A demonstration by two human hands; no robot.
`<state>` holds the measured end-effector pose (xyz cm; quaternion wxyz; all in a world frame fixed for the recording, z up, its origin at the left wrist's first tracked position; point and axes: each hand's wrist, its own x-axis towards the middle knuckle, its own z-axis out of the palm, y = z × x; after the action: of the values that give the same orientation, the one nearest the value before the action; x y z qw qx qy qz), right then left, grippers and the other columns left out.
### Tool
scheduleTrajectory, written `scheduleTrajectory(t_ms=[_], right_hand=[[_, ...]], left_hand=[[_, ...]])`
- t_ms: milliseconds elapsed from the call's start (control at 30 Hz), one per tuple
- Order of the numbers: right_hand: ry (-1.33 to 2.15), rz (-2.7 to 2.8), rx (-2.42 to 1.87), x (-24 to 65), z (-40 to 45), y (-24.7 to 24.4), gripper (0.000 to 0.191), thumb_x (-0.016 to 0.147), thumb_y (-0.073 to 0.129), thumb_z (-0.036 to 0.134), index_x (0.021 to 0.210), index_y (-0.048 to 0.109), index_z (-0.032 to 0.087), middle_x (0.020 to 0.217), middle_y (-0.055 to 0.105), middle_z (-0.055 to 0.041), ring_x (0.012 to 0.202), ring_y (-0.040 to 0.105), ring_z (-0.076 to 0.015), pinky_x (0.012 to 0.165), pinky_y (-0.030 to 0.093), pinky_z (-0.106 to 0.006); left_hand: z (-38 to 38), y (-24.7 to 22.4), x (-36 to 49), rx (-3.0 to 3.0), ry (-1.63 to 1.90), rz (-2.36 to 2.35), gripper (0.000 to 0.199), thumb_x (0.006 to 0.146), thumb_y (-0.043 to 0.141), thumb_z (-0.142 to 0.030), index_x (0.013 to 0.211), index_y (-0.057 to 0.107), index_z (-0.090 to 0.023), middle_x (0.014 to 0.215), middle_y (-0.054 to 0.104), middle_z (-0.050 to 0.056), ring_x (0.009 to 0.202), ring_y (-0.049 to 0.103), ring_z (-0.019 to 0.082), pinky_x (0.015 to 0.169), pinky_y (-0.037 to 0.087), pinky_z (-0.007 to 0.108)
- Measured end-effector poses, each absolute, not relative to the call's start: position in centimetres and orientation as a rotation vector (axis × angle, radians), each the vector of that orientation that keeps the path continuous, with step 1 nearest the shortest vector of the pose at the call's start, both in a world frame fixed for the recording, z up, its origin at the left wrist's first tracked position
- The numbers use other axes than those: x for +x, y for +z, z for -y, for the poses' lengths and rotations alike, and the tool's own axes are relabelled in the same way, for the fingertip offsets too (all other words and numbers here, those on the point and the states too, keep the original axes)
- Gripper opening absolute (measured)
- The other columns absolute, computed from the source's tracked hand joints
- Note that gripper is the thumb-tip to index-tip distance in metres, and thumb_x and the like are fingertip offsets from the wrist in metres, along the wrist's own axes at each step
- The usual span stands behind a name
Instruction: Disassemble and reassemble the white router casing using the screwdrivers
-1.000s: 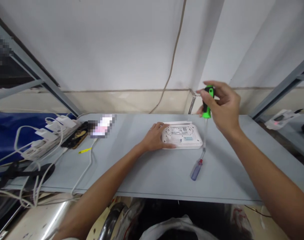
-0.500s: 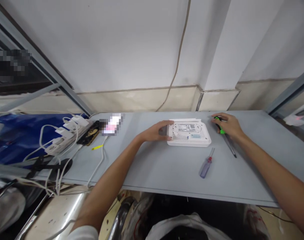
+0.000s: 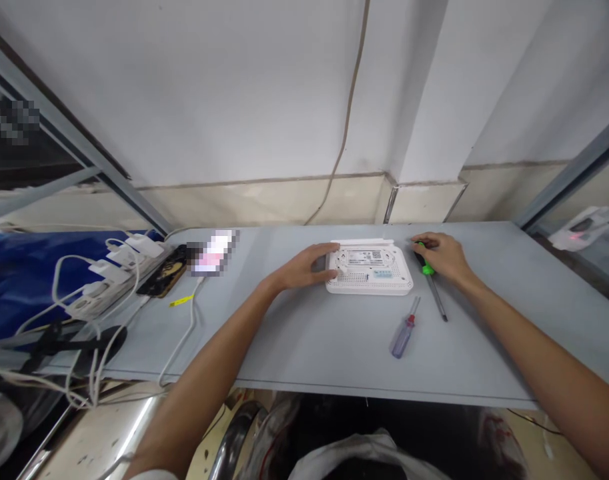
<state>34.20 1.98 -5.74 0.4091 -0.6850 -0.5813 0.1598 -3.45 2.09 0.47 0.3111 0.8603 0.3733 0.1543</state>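
Observation:
A white router (image 3: 391,283) lies flat on the grey table, its underside with labels and vent holes facing up. My left hand (image 3: 304,267) grips its left end, thumb on the near side and fingers at the far corner. To the right of the router, my right hand (image 3: 441,257) has its fingers closed on the black-and-green handle of a screwdriver (image 3: 427,269). The long shaft of that screwdriver points toward me, low over the table; I cannot tell whether its tip touches. A smaller screwdriver (image 3: 403,337) with a clear purple handle lies in front of the router.
On the left stand a power strip (image 3: 91,300) with several white plugs, a dark phone (image 3: 164,272) and a lit phone (image 3: 213,253) on a white cable. A yellow tag (image 3: 181,301) hangs nearby. White scanner-like device (image 3: 584,227) sits at the far right, beyond a metal post.
The view has shifted slightly to the right. The large screwdriver in my right hand has swung a little, its tip moving left toward the router. My left hand stays on the router.

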Motion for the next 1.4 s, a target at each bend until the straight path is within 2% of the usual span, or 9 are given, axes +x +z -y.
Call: scheduleTrajectory(t_ms=[233,400,500,700,800,967,1133,1233,1400], right_hand=[[0.435,1.455,-1.676,33.68,-1.82,-5.57,0.023,0.077,0.070,0.035,0.093,0.081,0.022,0.101,0.079,-0.0089,0.090,0.073,-0.0255,0.093,0.057,-0.043],[0.563,1.356,-1.671,33.58,-1.66,-5.52,0.034,0.082,0.061,0.035,0.106,0.079,0.019,0.091,0.079,-0.0078,0.053,0.063,-0.0161,0.056,0.055,-0.032],[0.596,1.324,-1.669,33.52,-1.61,-5.45,0.033,0.083,0.060,0.035,0.104,0.080,0.018,0.085,0.078,-0.0068,0.044,0.058,-0.0133,0.050,0.051,-0.030],[0.582,1.368,-1.672,33.50,-1.62,-5.27,0.032,0.083,0.057,0.032,0.101,0.080,0.019,0.092,0.079,-0.0064,0.046,0.059,-0.0134,0.055,0.053,-0.033],[0.563,1.402,-1.676,33.57,-1.68,-5.30,0.032,0.084,0.056,0.032,0.101,0.080,0.020,0.094,0.079,-0.0064,0.048,0.060,-0.0142,0.059,0.054,-0.035],[0.504,1.448,-1.674,33.54,-1.80,-5.27,0.030,0.085,0.056,0.032,0.098,0.080,0.021,0.100,0.080,-0.0089,0.074,0.071,-0.0224,0.068,0.058,-0.036],[0.467,1.488,-1.657,33.48,-1.97,-5.40,0.028,0.086,0.058,0.033,0.098,0.080,0.022,0.103,0.080,-0.0096,0.095,0.074,-0.0275,0.086,0.059,-0.042],[0.433,1.504,-1.649,33.38,-1.96,-5.42,0.025,0.086,0.059,0.031,0.097,0.079,0.022,0.106,0.080,-0.0090,0.099,0.073,-0.0273,0.097,0.056,-0.045],[0.399,1.549,-1.634,33.22,-1.86,-5.37,0.024,0.087,0.058,0.030,0.095,0.079,0.023,0.105,0.080,-0.0089,0.096,0.073,-0.0276,0.099,0.055,-0.048]], left_hand=[[-2.41,0.25,-3.83,2.260,0.389,-0.954,0.075,0.093,0.066,-0.063,0.159,0.044,-0.034,0.168,0.041,0.004,0.153,0.040,0.032,0.122,0.041,0.050],[-2.54,0.19,-3.97,2.230,0.376,-0.948,0.075,0.092,0.067,-0.062,0.159,0.044,-0.037,0.169,0.039,0.004,0.155,0.038,0.033,0.121,0.041,0.052],[-2.54,0.19,-3.90,2.226,0.380,-0.956,0.075,0.092,0.067,-0.060,0.160,0.043,-0.037,0.169,0.039,0.005,0.154,0.038,0.034,0.121,0.041,0.054],[-2.39,0.34,-3.77,2.209,0.383,-0.933,0.074,0.092,0.068,-0.057,0.159,0.043,-0.036,0.167,0.041,0.007,0.154,0.038,0.033,0.121,0.042,0.053],[-2.34,0.38,-3.77,2.242,0.406,-0.934,0.074,0.092,0.068,-0.056,0.158,0.044,-0.036,0.167,0.042,0.006,0.155,0.037,0.033,0.127,0.034,0.055],[-2.63,0.19,-3.75,2.245,0.385,-0.931,0.074,0.092,0.067,-0.058,0.159,0.043,-0.037,0.168,0.040,0.005,0.155,0.035,0.033,0.128,0.032,0.055],[-2.88,0.03,-3.65,2.258,0.386,-0.913,0.073,0.094,0.065,-0.057,0.159,0.042,-0.036,0.168,0.039,0.006,0.156,0.033,0.031,0.130,0.028,0.054],[-2.83,0.10,-3.60,2.257,0.382,-0.926,0.073,0.094,0.065,-0.057,0.160,0.042,-0.035,0.168,0.038,0.006,0.156,0.034,0.031,0.129,0.030,0.053],[-2.73,0.25,-3.59,2.259,0.374,-0.900,0.072,0.094,0.064,-0.057,0.159,0.043,-0.032,0.167,0.039,0.008,0.157,0.031,0.030,0.131,0.026,0.051]])
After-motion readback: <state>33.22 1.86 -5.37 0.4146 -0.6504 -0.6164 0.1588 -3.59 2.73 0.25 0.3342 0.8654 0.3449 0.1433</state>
